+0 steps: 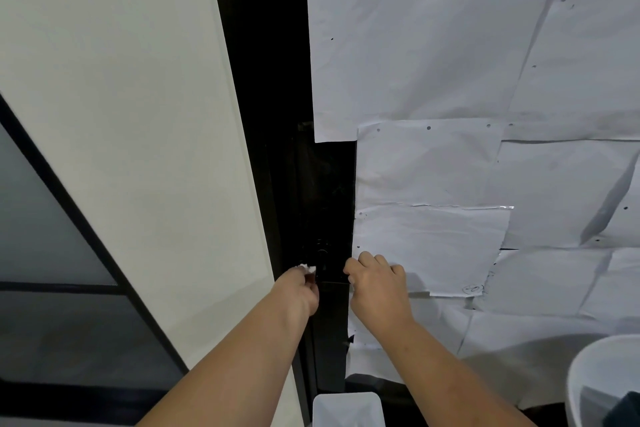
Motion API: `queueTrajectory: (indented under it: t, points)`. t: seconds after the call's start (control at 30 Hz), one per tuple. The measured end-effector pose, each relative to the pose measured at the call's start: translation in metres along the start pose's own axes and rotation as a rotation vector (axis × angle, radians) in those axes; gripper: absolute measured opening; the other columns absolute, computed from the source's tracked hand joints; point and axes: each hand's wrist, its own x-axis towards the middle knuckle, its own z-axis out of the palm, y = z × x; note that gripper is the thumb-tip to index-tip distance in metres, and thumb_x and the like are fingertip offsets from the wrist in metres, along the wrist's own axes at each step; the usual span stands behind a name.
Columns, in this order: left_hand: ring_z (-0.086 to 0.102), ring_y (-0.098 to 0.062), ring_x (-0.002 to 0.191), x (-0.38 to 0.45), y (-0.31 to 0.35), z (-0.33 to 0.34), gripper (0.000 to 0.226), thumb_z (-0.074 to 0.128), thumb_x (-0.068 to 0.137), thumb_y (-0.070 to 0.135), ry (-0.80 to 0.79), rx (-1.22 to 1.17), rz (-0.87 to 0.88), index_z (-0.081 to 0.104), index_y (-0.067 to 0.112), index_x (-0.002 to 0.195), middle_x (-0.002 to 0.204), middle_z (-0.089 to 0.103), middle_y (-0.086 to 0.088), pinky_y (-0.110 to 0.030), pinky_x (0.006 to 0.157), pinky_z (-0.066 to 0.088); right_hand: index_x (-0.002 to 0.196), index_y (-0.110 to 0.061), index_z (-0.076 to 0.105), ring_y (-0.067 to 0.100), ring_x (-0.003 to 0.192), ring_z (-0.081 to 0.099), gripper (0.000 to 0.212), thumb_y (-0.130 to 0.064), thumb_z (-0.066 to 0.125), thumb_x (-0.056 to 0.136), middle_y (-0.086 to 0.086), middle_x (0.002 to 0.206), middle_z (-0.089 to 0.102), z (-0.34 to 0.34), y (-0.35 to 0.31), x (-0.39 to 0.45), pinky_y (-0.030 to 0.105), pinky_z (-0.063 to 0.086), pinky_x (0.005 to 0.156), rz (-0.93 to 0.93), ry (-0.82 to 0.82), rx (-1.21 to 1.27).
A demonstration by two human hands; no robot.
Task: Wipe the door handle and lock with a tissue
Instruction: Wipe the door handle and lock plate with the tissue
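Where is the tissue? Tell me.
In the head view, the tissue sits pinched in the left hand, against the black lock panel's left edge.

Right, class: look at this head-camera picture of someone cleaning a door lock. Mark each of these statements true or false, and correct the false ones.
1. The left hand holds the white tissue. True.
2. The tissue is pressed against the white wall. False: it is at the left edge of the black lock panel.
3. The right hand is at the right edge of the lock panel. True.
4. The door is bare wood. False: it is covered in taped white paper sheets.
5. A white container shows at the bottom edge, below the hands. True.
6. The right hand holds a spray bottle. False: no bottle is visible in it.
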Motion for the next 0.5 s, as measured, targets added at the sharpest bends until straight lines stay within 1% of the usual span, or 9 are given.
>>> queueTrajectory:
  t: [0.03,0.07,0.1,0.17,0.23,0.3,0.37,0.43,0.5]
  points:
    - [0.059,-0.017,0.071,0.000,0.002,0.004,0.033,0.066,0.090,0.014,-0.001,-0.041,-0.026,0.061,0.002,0.120,0.075,0.057,-0.010,-0.025,0.081,0.049,0.103,-0.029,0.057,0.017,0.087,0.049,0.035,-0.005,0.055,0.077,-0.007,0.093,0.054,0.000,0.000,0.000,0.033,0.033,0.072,-0.001,-0.003,0.001]
    - [0.059,-0.018,0.070,0.000,0.004,0.007,0.032,0.068,0.090,0.017,-0.017,-0.059,-0.043,0.062,0.003,0.118,0.076,0.058,-0.010,-0.025,0.076,0.050,0.103,-0.029,0.057,0.017,0.087,0.050,0.035,-0.005,0.056,0.077,-0.007,0.093,0.055,0.001,0.001,0.000,0.033,0.033,0.073,-0.001,-0.004,0.000]
    - [0.061,-0.020,0.071,-0.002,0.005,0.009,0.030,0.067,0.090,0.020,-0.043,-0.062,-0.042,0.062,0.004,0.115,0.077,0.060,-0.010,-0.027,0.074,0.051,0.102,-0.029,0.057,0.017,0.086,0.050,0.035,-0.005,0.057,0.076,-0.007,0.092,0.055,0.001,0.001,0.000,0.033,0.033,0.072,0.000,0.000,-0.001]
    - [0.061,-0.021,0.069,-0.005,0.003,0.012,0.024,0.066,0.091,0.021,-0.056,-0.064,-0.019,0.064,0.005,0.108,0.078,0.062,-0.010,-0.028,0.076,0.052,0.098,-0.029,0.059,0.018,0.082,0.051,0.034,-0.005,0.061,0.073,-0.006,0.088,0.055,0.002,0.002,0.000,0.032,0.031,0.068,0.001,0.019,0.001]
    - [0.064,-0.023,0.073,-0.006,-0.002,0.010,0.019,0.066,0.090,0.020,-0.074,-0.054,0.039,0.064,0.005,0.102,0.084,0.066,-0.011,-0.030,0.078,0.053,0.095,-0.028,0.059,0.018,0.079,0.052,0.034,-0.004,0.064,0.071,-0.006,0.085,0.055,0.004,0.003,0.000,0.031,0.030,0.066,-0.005,0.030,-0.003]
    - [0.066,-0.025,0.089,-0.002,-0.009,0.005,0.019,0.068,0.088,0.019,-0.078,-0.005,0.162,0.067,0.007,0.103,0.097,0.069,-0.012,-0.034,0.088,0.054,0.094,-0.028,0.059,0.017,0.078,0.052,0.034,-0.004,0.064,0.070,-0.007,0.084,0.055,0.004,0.003,0.000,0.031,0.030,0.066,-0.006,0.034,-0.001]
    - [0.064,-0.026,0.100,0.002,-0.014,0.001,0.018,0.068,0.087,0.020,-0.046,0.105,0.312,0.071,0.014,0.103,0.104,0.070,-0.009,-0.040,0.098,0.049,0.093,-0.028,0.059,0.018,0.077,0.051,0.033,-0.004,0.064,0.071,-0.007,0.084,0.055,0.004,0.003,0.000,0.031,0.029,0.065,0.002,0.039,0.001]
    - [0.059,-0.021,0.108,-0.003,-0.018,-0.005,0.021,0.062,0.092,0.017,-0.077,0.208,0.466,0.069,0.020,0.112,0.111,0.067,-0.002,-0.034,0.103,0.042,0.094,-0.028,0.059,0.017,0.079,0.051,0.033,-0.004,0.062,0.072,-0.007,0.085,0.055,0.003,0.002,0.000,0.032,0.028,0.067,0.005,0.037,0.003]
    - [0.053,-0.014,0.113,-0.012,-0.019,-0.009,0.029,0.056,0.097,0.015,-0.120,0.321,0.633,0.063,0.020,0.125,0.119,0.062,0.005,-0.026,0.101,0.037,0.098,-0.028,0.058,0.017,0.082,0.050,0.032,-0.006,0.060,0.076,-0.007,0.089,0.055,0.002,0.001,0.000,0.031,0.027,0.069,0.005,0.023,0.004]
